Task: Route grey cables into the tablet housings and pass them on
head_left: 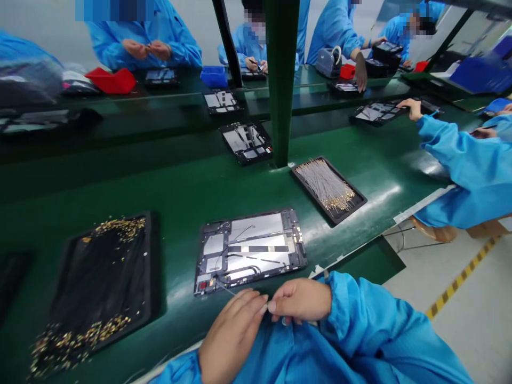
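Observation:
My left hand (238, 328) is closed, its fingers pressed together round a thin grey cable (229, 291) that sticks out toward the tablet's lower left corner. Against its fingertips, the thumb and fingers of my right hand (302, 300) pinch the cable's near end; only a pale speck shows between them. Just beyond both hands lies an opened tablet (256, 248) with its silver battery, boards and black wires bare. Whether the cable touches the tablet, I cannot tell.
A black tray of black cables with gold tips (149, 266) stands left, a tray of grey cables (328, 186) right. Behind are a green post (282, 85) and more opened tablets (247, 141). At right a co-worker's arm (452, 144) reaches over the bench; others work opposite.

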A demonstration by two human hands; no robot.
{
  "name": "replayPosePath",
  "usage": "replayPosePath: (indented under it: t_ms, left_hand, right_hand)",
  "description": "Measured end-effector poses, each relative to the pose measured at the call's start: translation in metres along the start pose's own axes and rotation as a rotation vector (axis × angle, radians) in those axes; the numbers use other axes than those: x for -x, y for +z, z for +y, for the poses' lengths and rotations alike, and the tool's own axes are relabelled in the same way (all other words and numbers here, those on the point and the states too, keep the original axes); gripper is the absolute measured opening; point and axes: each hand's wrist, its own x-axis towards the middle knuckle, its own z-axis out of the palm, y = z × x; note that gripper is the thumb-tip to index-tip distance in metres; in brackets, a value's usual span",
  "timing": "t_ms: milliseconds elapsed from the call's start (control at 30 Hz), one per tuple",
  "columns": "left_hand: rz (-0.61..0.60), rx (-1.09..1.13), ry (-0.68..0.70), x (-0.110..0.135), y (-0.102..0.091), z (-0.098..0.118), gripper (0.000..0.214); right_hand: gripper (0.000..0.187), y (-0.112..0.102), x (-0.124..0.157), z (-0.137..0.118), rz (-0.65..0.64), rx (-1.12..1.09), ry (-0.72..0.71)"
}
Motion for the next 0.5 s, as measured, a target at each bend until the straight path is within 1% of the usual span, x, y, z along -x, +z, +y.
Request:
replayPosePath:
  t_ms: [100, 167, 200, 267, 367, 433, 500]
  left_hand:
    - [-0.006, 0.068, -0.016, -0.003, 0.000, 0.006, 0.024]
    - [0.008, 0.074, -0.017, -0.008, 0.002, 0.008, 0.025]
    - [0.022, 0.064, -0.025, -0.010, 0.005, 0.007, 0.025]
    - [0.060, 0.032, -0.067, -0.016, 0.014, 0.004, 0.023]
    - [0.093, -0.058, -0.159, -0.020, 0.031, -0.006, 0.022]
    - [0.078, -0.118, -0.196, -0.021, 0.039, -0.010, 0.022]
    - [0.056, -0.148, -0.212, -0.022, 0.042, -0.011, 0.022]
  right_hand:
    - [0.022, -0.001, -0.001, 0.004, -0.020, -0.010, -0.012]
    - [0.025, -0.002, 0.000, 0.004, 0.030, -0.033, -0.017]
    - [0.026, -0.002, -0.001, 0.004, 0.088, -0.065, -0.024]
    - [0.027, -0.004, -0.002, 0.002, 0.256, -0.189, -0.064]
    - [0.028, -0.010, -0.006, -0.005, 0.532, -0.470, -0.208]
    - [0.035, -0.015, -0.009, -0.010, 0.651, -0.613, -0.312]
    - [0.036, -0.018, -0.011, -0.012, 0.737, -0.659, -0.393]
